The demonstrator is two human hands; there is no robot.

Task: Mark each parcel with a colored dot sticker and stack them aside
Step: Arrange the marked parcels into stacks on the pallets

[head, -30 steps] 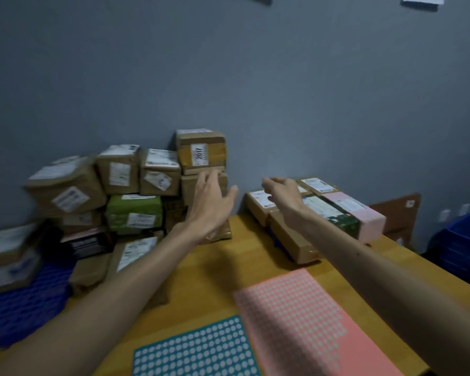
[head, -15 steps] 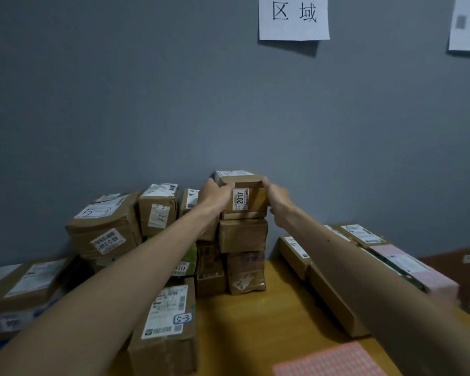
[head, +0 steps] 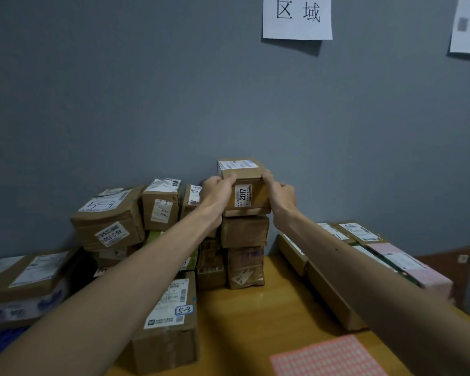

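A small brown parcel (head: pixel 251 198) with a "2017" label sits on top of a stack of brown parcels (head: pixel 244 232) against the grey wall. My left hand (head: pixel 216 191) grips its left side, thumb over the top edge. My right hand (head: pixel 278 194) grips its right side. At the bottom right of the wooden table (head: pixel 255 321) lies a pink dot sticker sheet (head: pixel 326 356).
More brown parcels are piled to the left (head: pixel 109 218), with one labelled "5-3" (head: pixel 168 321) near me. Flat parcels, one pink (head: pixel 407 267), lie on the right. A blue crate (head: pixel 0 340) is at the lower left. A paper sign (head: pixel 297 16) hangs on the wall.
Both hands reached forward from over the table and took hold of the top parcel. My view has tilted up, so the blue sticker sheet has dropped out of sight.
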